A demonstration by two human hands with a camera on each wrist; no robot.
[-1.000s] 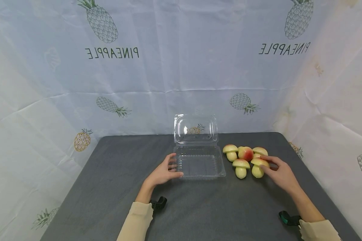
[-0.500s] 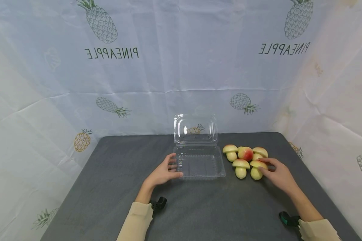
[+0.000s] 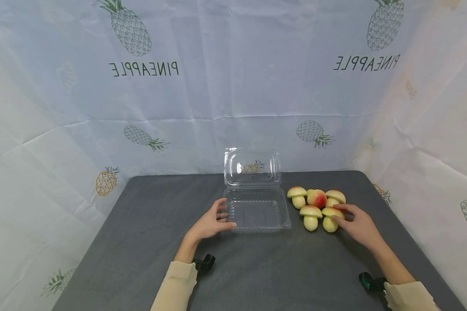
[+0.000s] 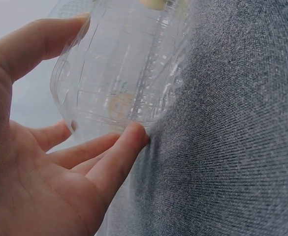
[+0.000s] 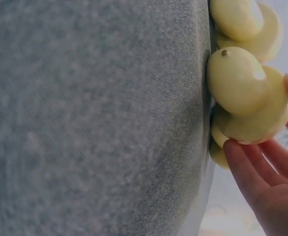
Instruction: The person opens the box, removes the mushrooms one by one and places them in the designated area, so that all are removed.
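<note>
A clear plastic clamshell box [image 3: 259, 216] sits on the table with its lid [image 3: 253, 177] raised at the back. My left hand [image 3: 211, 221] holds the box's left end, thumb on the rim and fingertips along the side wall [image 4: 116, 96]. To the right, my right hand [image 3: 359, 225] grips the cap of a toy mushroom [image 3: 330, 224], pale yellow with a reddish tinge. In the right wrist view, the thumb and fingers lie on opposite sides of that cap [image 5: 262, 120], and the rounded stem [image 5: 237, 81] points toward the camera.
Beside the box are more toy mushrooms: one at the front [image 3: 310, 223], one at the back left [image 3: 297, 198] and one at the back right [image 3: 336, 195]. A redder one [image 3: 317, 198] lies among them. Patterned cloth [image 3: 253, 99] hangs behind the dark table [image 3: 171, 198].
The gripped mushroom has shifted slightly left and toward the front, and my right hand has moved with it. My left hand and the box have stayed put.
</note>
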